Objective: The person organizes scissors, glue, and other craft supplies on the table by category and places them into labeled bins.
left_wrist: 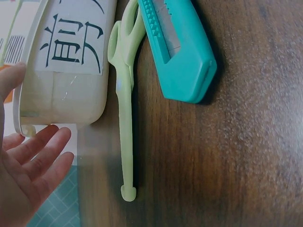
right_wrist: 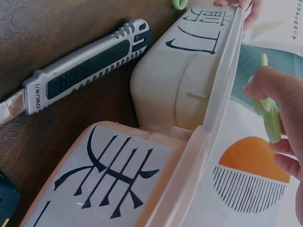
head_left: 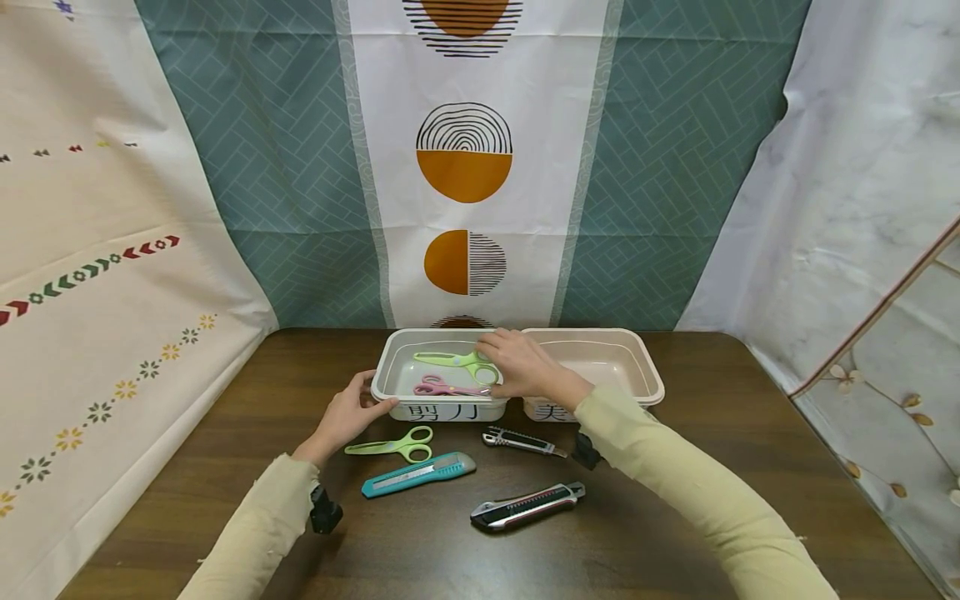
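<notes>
My right hand point(head_left: 521, 362) grips light green scissors point(head_left: 450, 360) at the handle, over the left white bin point(head_left: 450, 333). In the right wrist view, the thumb and fingers close around the green scissors point(right_wrist: 269, 113). Pink scissors point(head_left: 435, 386) lie inside that bin, below the green pair. At the bin's front left corner, my left hand point(head_left: 348, 417) rests with its thumb at the rim and its loosely extended fingers along the side. A second pair of green scissors point(head_left: 397, 446) lies on the table in front, beside a teal box cutter point(head_left: 418, 475).
A beige bin point(head_left: 648, 392) stands to the right of the white one; both carry printed labels on their fronts. A silver-and-black utility knife point(head_left: 521, 440) with its blade out and a larger black-and-red one point(head_left: 528, 507) lie on the wooden table point(head_left: 660, 517). A patterned cloth point(head_left: 300, 275) hangs behind.
</notes>
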A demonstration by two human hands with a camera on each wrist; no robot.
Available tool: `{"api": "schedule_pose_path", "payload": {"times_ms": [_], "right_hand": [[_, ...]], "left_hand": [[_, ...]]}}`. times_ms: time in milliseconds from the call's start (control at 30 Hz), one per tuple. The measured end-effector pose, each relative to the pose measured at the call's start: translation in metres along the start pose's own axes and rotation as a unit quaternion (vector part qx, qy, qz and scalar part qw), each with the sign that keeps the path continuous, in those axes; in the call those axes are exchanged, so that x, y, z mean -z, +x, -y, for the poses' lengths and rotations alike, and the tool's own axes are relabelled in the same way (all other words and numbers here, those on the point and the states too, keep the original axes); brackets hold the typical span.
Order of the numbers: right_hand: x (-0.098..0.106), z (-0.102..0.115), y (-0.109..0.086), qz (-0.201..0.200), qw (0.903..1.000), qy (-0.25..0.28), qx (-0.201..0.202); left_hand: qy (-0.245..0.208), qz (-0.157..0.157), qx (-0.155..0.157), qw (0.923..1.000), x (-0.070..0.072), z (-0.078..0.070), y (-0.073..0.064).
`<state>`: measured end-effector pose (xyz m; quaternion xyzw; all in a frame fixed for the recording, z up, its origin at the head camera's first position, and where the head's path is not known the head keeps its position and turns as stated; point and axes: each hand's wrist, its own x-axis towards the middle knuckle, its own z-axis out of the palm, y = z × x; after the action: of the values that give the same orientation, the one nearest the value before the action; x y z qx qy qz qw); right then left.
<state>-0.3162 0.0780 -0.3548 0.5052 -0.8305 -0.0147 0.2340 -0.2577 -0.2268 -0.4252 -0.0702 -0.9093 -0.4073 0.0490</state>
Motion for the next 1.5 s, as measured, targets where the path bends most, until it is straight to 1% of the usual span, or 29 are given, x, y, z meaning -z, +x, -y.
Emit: {"api": "schedule_pose_path", "payload": {"times_ms": [200,433,633,800,933,1167,1367,1500], "right_hand": [[-0.003,-0.004,0.005,0.005,1.0,-0.004,-0.001],[-0.005,-0.007,0.011,0.039,0.999,0.008,-0.018],[-0.009,-0.006,0.015,0.065,0.9952,0.061,-0.04],[-0.014,-0.004,0.018,0.092,0.9884,0.102,-0.065],[-0.018,-0.004,0.02,0.107,0.984,0.121,-0.074],[-0.024,-0.003,0.022,0.12,0.978,0.145,-0.09],[-0.027,-0.003,0.02,0.128,0.9755,0.149,-0.1],[-0.028,-0.003,0.019,0.123,0.9733,0.163,-0.105]], "left_hand": [[0.001,0.0,0.002,1.0,0.0,0.001,0.0],[0.0,0.002,0.002,1.0,0.001,0.001,0.0],[0.004,0.001,0.001,1.0,0.002,0.002,-0.001],[0.004,0.002,-0.002,1.0,0.001,0.002,-0.002],[0.005,0.0,0.0,1.0,0.001,0.002,-0.002],[0.006,-0.003,-0.001,1.0,0.002,0.0,-0.001],[-0.001,-0.002,-0.001,1.0,0.002,0.001,-0.001],[-0.005,0.0,-0.001,1.0,0.002,0.001,-0.001]]}}
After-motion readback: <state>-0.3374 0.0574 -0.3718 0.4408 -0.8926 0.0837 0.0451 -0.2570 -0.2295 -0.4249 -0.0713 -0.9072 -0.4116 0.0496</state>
